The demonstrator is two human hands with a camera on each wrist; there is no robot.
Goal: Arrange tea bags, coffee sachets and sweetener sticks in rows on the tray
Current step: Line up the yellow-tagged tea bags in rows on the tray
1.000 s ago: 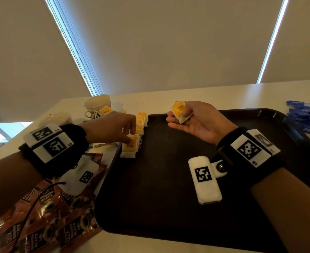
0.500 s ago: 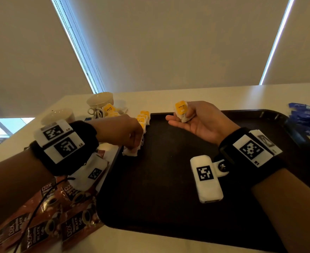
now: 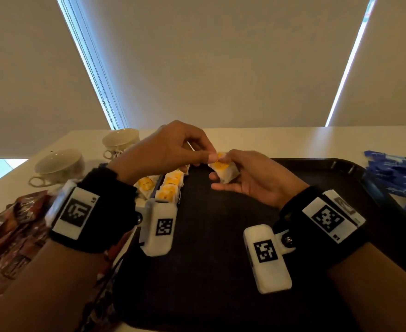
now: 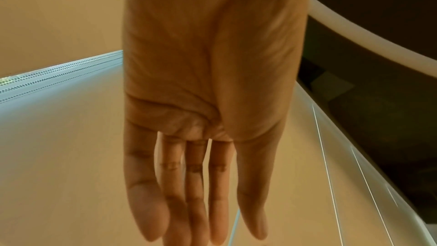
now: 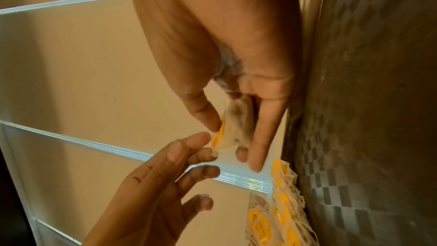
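Passing a tea bag above the tray, the right hand is pinching it while the left hand is nipping its corner, likely to extend the tea-bag row at the tray's left edge.

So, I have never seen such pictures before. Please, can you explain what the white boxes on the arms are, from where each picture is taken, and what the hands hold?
No robot here: a person works with bare hands. The white boxes appear to be wrist cameras. One picture comes from a head camera, the other two look along each hand.

The right hand holds a tea bag with a yellow tag over the dark tray. The left hand pinches its corner, a grip best seen in the right wrist view.

A row of tea bags lies along the tray's left edge. On the table are two cups, brown coffee sachets at left and blue sweetener sticks at right.
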